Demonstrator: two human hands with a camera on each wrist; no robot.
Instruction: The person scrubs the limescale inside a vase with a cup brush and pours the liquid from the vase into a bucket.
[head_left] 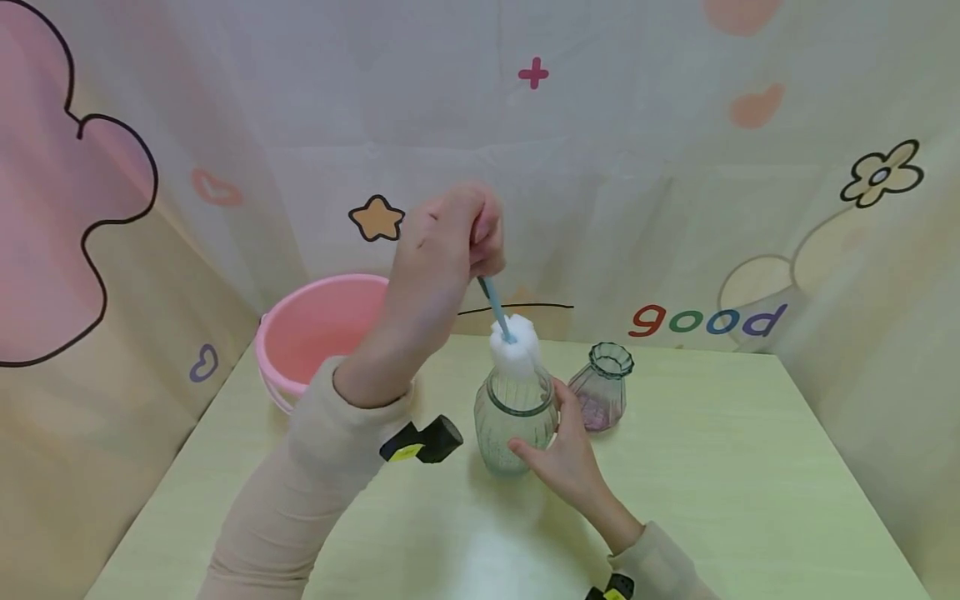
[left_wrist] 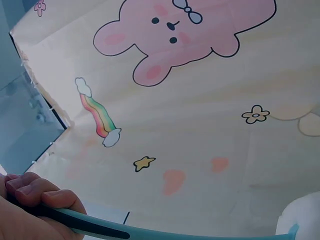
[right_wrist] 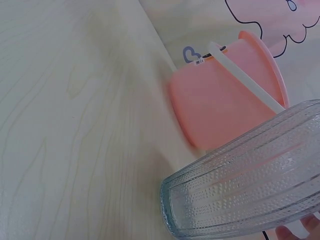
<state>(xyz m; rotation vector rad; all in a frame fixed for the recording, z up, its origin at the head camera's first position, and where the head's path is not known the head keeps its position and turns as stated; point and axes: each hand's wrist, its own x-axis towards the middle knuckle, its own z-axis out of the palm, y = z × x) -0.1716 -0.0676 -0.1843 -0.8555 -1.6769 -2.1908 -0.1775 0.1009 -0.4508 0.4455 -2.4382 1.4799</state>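
Note:
My left hand [head_left: 457, 237] is raised and grips the blue and black handle [left_wrist: 85, 223] of a brush with a white sponge head [head_left: 516, 346]. That head is at the mouth of a ribbed, greenish glass jar [head_left: 498, 433], its lower end just inside the rim. My right hand [head_left: 566, 454] holds the jar from the right side, thumb toward the front and fingers behind. In the right wrist view the clear, textured jar [right_wrist: 240, 185] fills the lower right, with only fingertips [right_wrist: 300, 230] showing at the corner.
A pink bucket [head_left: 273, 342] with a white handle [right_wrist: 245, 77] stands at the back left, partly hidden by my left arm. Behind my right hand is a smaller glass vase [head_left: 600, 396], purplish at its base. A printed curtain [head_left: 637, 208] hangs behind the pale table [head_left: 712, 467].

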